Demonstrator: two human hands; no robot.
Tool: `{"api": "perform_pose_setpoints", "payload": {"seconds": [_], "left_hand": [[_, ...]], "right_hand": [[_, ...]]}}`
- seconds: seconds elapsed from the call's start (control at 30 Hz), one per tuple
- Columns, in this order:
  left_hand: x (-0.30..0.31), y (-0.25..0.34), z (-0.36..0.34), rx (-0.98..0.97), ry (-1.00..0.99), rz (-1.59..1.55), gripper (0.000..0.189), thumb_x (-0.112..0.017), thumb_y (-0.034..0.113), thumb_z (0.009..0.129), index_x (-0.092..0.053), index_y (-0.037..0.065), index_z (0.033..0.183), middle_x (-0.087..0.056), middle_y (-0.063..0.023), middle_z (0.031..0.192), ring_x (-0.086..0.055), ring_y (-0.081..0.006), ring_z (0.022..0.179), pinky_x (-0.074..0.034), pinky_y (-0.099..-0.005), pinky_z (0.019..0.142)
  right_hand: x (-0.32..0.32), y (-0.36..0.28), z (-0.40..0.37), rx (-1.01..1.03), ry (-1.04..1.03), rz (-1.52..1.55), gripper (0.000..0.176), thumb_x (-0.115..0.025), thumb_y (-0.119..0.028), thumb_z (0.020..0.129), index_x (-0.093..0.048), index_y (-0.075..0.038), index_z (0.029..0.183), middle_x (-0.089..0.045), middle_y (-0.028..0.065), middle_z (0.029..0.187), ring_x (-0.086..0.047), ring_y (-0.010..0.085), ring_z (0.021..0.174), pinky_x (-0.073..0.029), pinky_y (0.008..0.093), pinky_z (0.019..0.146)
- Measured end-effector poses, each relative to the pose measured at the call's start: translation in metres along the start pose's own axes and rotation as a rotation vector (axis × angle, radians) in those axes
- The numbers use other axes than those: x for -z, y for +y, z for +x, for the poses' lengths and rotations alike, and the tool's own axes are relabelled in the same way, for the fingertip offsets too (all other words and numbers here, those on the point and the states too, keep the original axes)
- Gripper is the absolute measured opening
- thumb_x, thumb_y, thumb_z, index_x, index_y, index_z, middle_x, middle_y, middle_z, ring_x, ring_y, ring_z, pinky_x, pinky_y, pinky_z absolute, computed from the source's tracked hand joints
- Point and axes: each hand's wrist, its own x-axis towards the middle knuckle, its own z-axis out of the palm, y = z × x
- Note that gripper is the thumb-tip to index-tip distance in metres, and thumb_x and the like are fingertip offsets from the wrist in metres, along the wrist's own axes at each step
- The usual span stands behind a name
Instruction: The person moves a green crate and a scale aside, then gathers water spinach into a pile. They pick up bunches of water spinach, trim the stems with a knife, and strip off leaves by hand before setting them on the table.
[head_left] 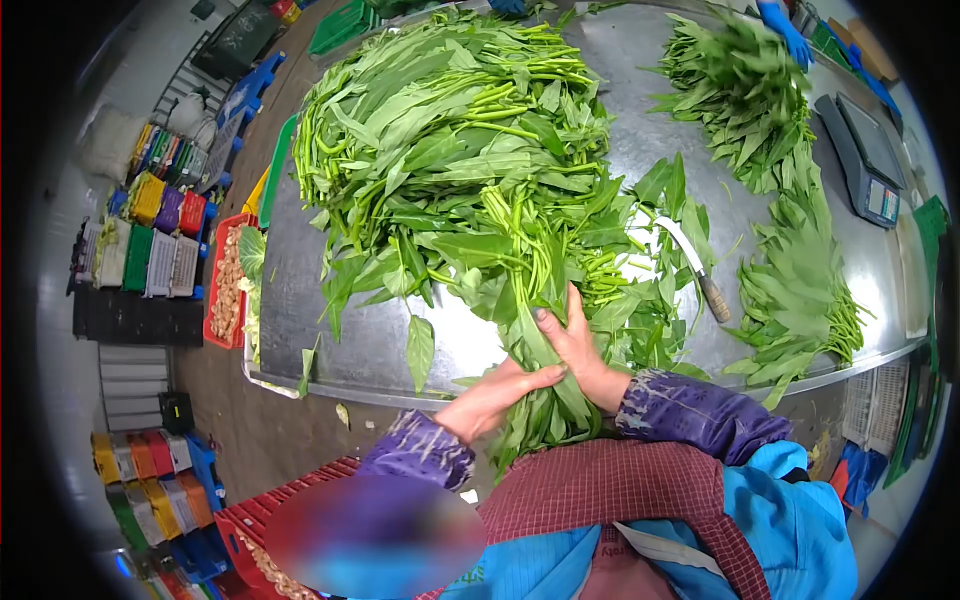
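A bunch of long-leaved greens (530, 330), which looks like water spinach, is between my hands at the table's front edge, its leafy ends hanging toward my apron. My left hand (492, 396) is wrapped round the bunch from the left. From the right, my right hand (580, 352) grips it, thumb up against the leaves. Just beyond lies a big heap of the same greens (440, 140). Right of my hands, a curved knife (682, 243) with a wrapped-looking handle rests beside cut stems and loose leaves.
Laid bunches (800, 280) line the right side of the metal table (640, 110). A blue-gloved hand (788, 38) of another person is at the far right greens. A scale (865, 165) stands at the right edge. Crates, including a red one (228, 280), stand left.
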Motion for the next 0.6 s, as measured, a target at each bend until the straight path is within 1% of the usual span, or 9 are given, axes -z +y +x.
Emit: {"api": "perform_pose_setpoints", "payload": {"seconds": [0.1,0.2,0.27,0.33,0.4,0.47,0.53,0.57,0.6], "left_hand": [[-0.013,-0.002,0.01,-0.038,0.076,-0.145,0.068,-0.063,0.015,0.082,-0.023,0.004,0.135,-0.042,-0.0115,0.128,-0.044,-0.0215,0.116,-0.036,-0.0332,0.098],[-0.021,-0.006,0.014,-0.155,0.17,-0.224,0.068,-0.07,0.014,0.075,-0.032,0.003,0.131,-0.047,-0.0104,0.122,-0.049,-0.0192,0.109,-0.043,-0.0315,0.09],[-0.014,-0.017,0.021,-0.244,0.291,-0.088,0.064,-0.07,0.013,0.075,-0.036,0.003,0.128,-0.05,-0.0098,0.119,-0.049,-0.019,0.108,-0.043,-0.032,0.089],[0.0,-0.021,0.021,-0.245,0.35,0.002,0.064,-0.072,0.01,0.071,-0.039,0.003,0.125,-0.051,-0.0102,0.119,-0.049,-0.0188,0.108,-0.041,-0.0315,0.092],[0.032,-0.017,0.013,-0.66,0.518,0.716,0.07,-0.072,0.02,0.073,-0.035,0.001,0.129,-0.06,-0.0104,0.097,-0.059,-0.0188,0.087,-0.049,-0.0326,0.076],[0.038,0.017,-0.014,-0.031,0.883,1.557,0.073,-0.066,0.017,0.073,-0.03,0.002,0.134,-0.06,-0.0095,0.069,-0.06,-0.022,0.06,-0.047,-0.0367,0.052],[0.077,0.007,-0.025,-0.293,0.79,1.985,0.078,-0.059,0.009,0.068,-0.025,0.009,0.138,-0.054,-0.009,0.053,-0.053,-0.0262,0.044,-0.039,-0.0406,0.039],[0.064,0.014,-0.035,-0.23,0.853,1.931,0.087,-0.056,0.001,0.06,-0.026,0.019,0.139,-0.056,-0.0119,0.057,-0.055,-0.029,0.047,-0.04,-0.0415,0.04],[0.062,0.017,-0.04,-0.223,0.843,1.939,0.087,-0.056,0.001,0.06,-0.026,0.019,0.139,-0.056,-0.0119,0.057,-0.055,-0.029,0.047,-0.04,-0.0415,0.04]], "right_hand": [[0.001,-0.004,-0.005,0.006,-0.066,0.124,0.087,-0.049,-0.052,0.084,-0.006,-0.001,0.14,-0.025,0.0183,0.139,-0.026,0.0259,0.128,-0.023,0.0343,0.105],[0.013,-0.007,-0.006,-0.172,-0.102,0.285,0.08,-0.046,-0.047,0.088,-0.007,0.0,0.14,-0.023,0.0186,0.141,-0.025,0.0251,0.129,-0.021,0.035,0.106],[0.022,-0.012,-0.009,-0.152,-0.149,0.274,0.075,-0.042,-0.045,0.09,-0.009,-0.001,0.14,-0.022,0.0187,0.142,-0.024,0.0252,0.13,-0.02,0.035,0.106],[0.039,-0.008,-0.009,0.028,-0.201,-0.276,0.074,-0.045,-0.045,0.089,-0.011,0.0,0.139,-0.025,0.0198,0.14,-0.027,0.0264,0.129,-0.023,0.0356,0.105],[0.049,-0.025,-0.023,0.007,-0.336,-0.601,0.066,-0.052,-0.041,0.086,-0.025,-0.003,0.134,-0.043,0.0235,0.127,-0.043,0.0306,0.119,-0.037,0.0347,0.097],[0.061,-0.014,-0.032,-0.301,-0.533,-0.875,0.049,-0.054,-0.036,0.085,-0.041,-0.006,0.122,-0.059,0.0179,0.107,-0.057,0.0287,0.102,-0.045,0.0358,0.085],[0.066,0.001,-0.041,-0.205,-0.637,-1.077,0.042,-0.055,-0.032,0.084,-0.047,-0.007,0.115,-0.062,0.0145,0.097,-0.06,0.0276,0.091,-0.047,0.0376,0.078],[0.069,0.008,-0.037,-0.093,-0.729,-1.278,0.034,-0.056,-0.029,0.082,-0.052,-0.007,0.108,-0.065,0.0111,0.086,-0.063,0.0266,0.08,-0.049,0.0393,0.071],[0.077,0.014,-0.029,-0.098,-0.728,-1.266,0.034,-0.056,-0.029,0.082,-0.052,-0.007,0.108,-0.065,0.0111,0.086,-0.063,0.0266,0.08,-0.049,0.0393,0.071]]}}
